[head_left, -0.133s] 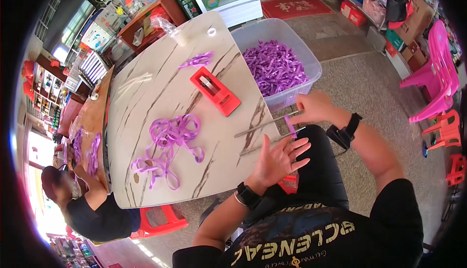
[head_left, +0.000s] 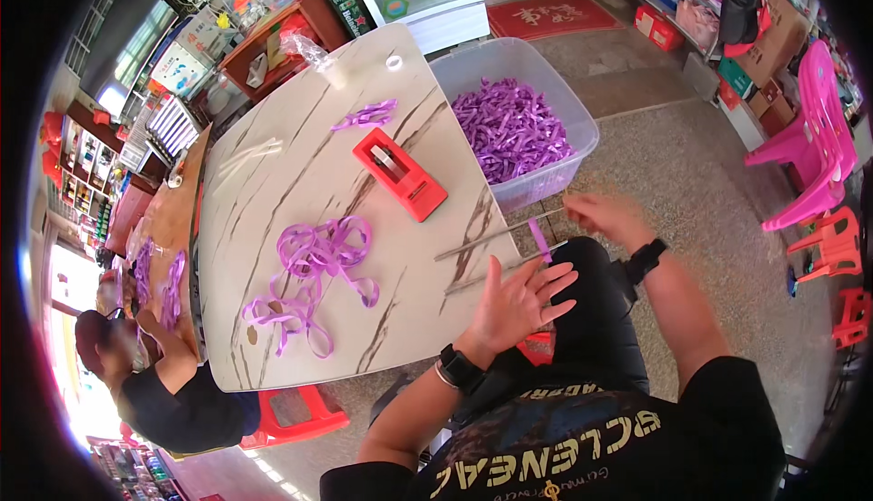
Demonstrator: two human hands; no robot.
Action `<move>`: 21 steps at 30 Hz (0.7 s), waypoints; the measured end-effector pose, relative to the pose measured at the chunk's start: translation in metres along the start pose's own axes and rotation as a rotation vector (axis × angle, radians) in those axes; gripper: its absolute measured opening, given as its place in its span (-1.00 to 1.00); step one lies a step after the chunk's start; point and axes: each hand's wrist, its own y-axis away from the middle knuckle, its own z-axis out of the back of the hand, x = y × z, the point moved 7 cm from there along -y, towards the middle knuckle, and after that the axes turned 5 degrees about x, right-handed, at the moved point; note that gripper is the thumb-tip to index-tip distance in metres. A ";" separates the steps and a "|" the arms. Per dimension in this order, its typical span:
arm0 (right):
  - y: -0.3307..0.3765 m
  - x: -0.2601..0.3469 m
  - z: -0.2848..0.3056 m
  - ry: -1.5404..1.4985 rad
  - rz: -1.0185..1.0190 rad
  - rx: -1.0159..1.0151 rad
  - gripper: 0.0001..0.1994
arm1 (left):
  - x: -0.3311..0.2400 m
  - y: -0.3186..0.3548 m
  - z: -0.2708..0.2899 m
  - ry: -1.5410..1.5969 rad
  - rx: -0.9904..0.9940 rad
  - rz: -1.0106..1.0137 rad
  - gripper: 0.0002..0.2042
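Note:
Palm up and fingers spread, my left hand [head_left: 518,308] is near the table's right edge and holds nothing. My right hand [head_left: 605,216] is beyond it to the right, slightly blurred, its fingers curled by the end of a thin metal rod [head_left: 482,242]. Whatever those fingers pinch is too small to make out. A second rod lies below, partly behind my left hand. Between my hands a short purple ribbon strip [head_left: 540,239] hangs across the rods. On the table a loose heap of purple ribbon [head_left: 318,260] lies left of my left hand.
A red tape dispenser [head_left: 400,174] and a small ribbon bundle [head_left: 368,115] lie on the marbled table [head_left: 273,183]. Beside it a clear plastic tub [head_left: 546,187] holds many purple ribbon pieces. A person [head_left: 164,383] sits at the left. Pink chairs [head_left: 809,155] are at the right.
My right hand has moved right, away from the purple ribbon strip, which stays on the rods. My left hand has hardly moved.

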 end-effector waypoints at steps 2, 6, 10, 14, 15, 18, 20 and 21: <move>-0.007 -0.045 -0.022 -0.396 -0.146 0.000 -0.73 | 0.000 -0.002 0.000 0.017 0.008 0.002 -0.25; -0.022 -0.050 -0.089 -0.990 -0.017 0.226 -0.72 | -0.001 0.002 -0.002 -0.013 -0.031 0.018 -0.22; -0.017 -0.019 -0.121 -1.131 0.000 0.291 -0.69 | -0.003 0.005 -0.002 -0.024 -0.048 0.014 -0.21; -0.025 -0.029 -0.120 -1.160 0.013 0.285 -0.73 | -0.002 0.003 -0.003 -0.029 -0.040 0.023 -0.21; -0.026 -0.025 -0.121 -1.184 0.092 0.399 -0.75 | -0.002 0.003 -0.003 -0.034 -0.046 0.023 -0.22; -0.027 -0.021 -0.119 -1.175 0.155 0.503 -0.79 | -0.002 0.003 -0.003 -0.040 -0.045 0.025 -0.22; -0.028 -0.023 -0.115 -1.146 0.140 0.490 -0.81 | -0.002 0.003 -0.003 -0.041 -0.039 0.028 -0.22; -0.029 -0.031 -0.110 -1.099 0.077 0.416 -0.84 | -0.002 0.004 -0.002 -0.043 -0.070 0.031 -0.21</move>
